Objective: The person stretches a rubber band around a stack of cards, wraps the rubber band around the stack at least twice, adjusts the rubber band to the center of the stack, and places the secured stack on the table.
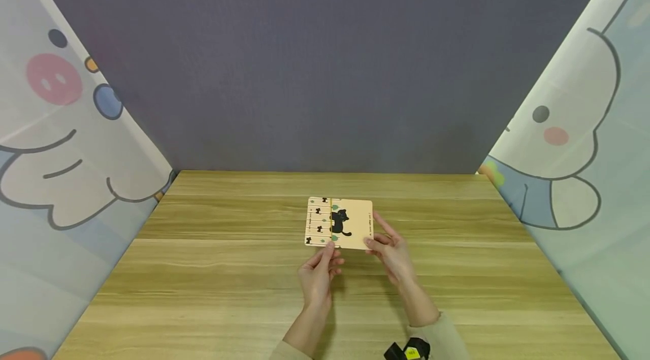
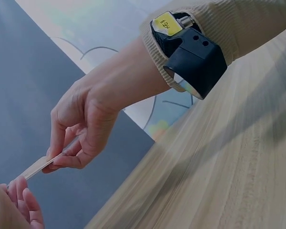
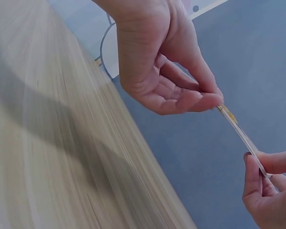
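Note:
A thin, flat cream card pack printed with a black cat is held up in front of me, above the wooden table. Its left part shows several narrow strips with small black cats, and a yellow band crosses it. My left hand pinches the lower edge near the band, thumb on top. My right hand pinches the lower right corner, its index finger reaching along the right edge. Seen edge-on in the right wrist view, the pack looks like thin stacked layers between my two hands.
The wood-grain table lies below both hands. A dark grey panel rises behind it. Cartoon-printed sheets stand at the left and right. A black wrist device sits by the right sleeve.

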